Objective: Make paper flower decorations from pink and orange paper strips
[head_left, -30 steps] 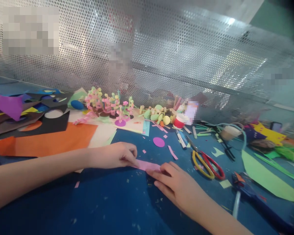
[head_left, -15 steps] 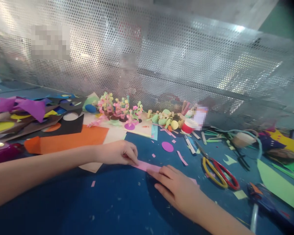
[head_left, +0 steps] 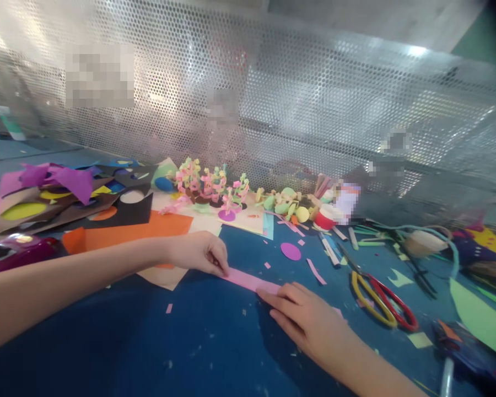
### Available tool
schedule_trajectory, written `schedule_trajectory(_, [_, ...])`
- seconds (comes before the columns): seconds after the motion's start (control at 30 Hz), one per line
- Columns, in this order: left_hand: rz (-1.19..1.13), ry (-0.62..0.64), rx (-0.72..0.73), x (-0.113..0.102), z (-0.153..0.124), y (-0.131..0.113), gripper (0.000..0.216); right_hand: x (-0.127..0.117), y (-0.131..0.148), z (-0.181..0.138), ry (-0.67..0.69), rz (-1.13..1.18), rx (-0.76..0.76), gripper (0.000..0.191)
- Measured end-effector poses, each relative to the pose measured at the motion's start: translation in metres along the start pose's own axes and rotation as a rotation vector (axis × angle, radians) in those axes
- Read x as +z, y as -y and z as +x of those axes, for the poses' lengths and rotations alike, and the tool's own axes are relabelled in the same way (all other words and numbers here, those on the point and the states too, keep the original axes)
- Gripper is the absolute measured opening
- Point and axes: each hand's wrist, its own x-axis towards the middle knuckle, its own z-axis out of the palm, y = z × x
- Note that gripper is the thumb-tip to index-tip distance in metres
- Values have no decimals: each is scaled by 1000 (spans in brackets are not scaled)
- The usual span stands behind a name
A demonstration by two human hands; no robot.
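Note:
A pink paper strip (head_left: pixel 250 280) lies flat on the blue table (head_left: pixel 198 342). My left hand (head_left: pixel 198 252) pinches the strip's left end with thumb and fingers closed on it. My right hand (head_left: pixel 310 320) lies flat over the strip's right end, fingers stretched out and pressing it down. Only the strip's middle shows between the two hands.
Yellow and red scissors (head_left: pixel 382 300) lie right of my right hand. A purple paper disc (head_left: pixel 291 251), an orange sheet (head_left: pixel 132 230), stacked coloured paper (head_left: pixel 53 193), small paper flower models (head_left: pixel 209 184), a red-and-white tape roll (head_left: pixel 324 218) and a glue gun (head_left: pixel 458 342) surround them. A perforated metal screen (head_left: pixel 273 99) stands behind.
The view has shifted so everything sits further right and lower. More of the pink strip shows between my hands. Both hands keep their hold on it.

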Motion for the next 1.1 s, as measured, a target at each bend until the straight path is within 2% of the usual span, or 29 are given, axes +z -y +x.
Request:
schedule_trajectory(0.37, [195, -66, 105, 4, -7, 3, 17, -5, 8, 7, 64, -86, 6, 40])
schedule_trajectory(0.5, [183, -68, 105, 4, -10, 3, 18, -8, 11, 15, 63, -122, -6, 38])
schedule_trajectory(0.73, [137, -47, 34, -4, -19, 9, 17, -8, 11, 26, 15, -49, -91, 32])
schedule_trajectory(0.87, [112, -76, 44, -3, -20, 11, 15, -4, 15, 35, 42, 12, -126, 37])
schedule_trajectory(0.97, [106, -62, 31, -5, -21, 10, 15, -2, 16, 40, 57, 24, -127, 33])
schedule_trajectory(1.1, [32, -28, -69, -9, -25, 8, 20, -4, 17, 45, 67, 26, -100, 34])
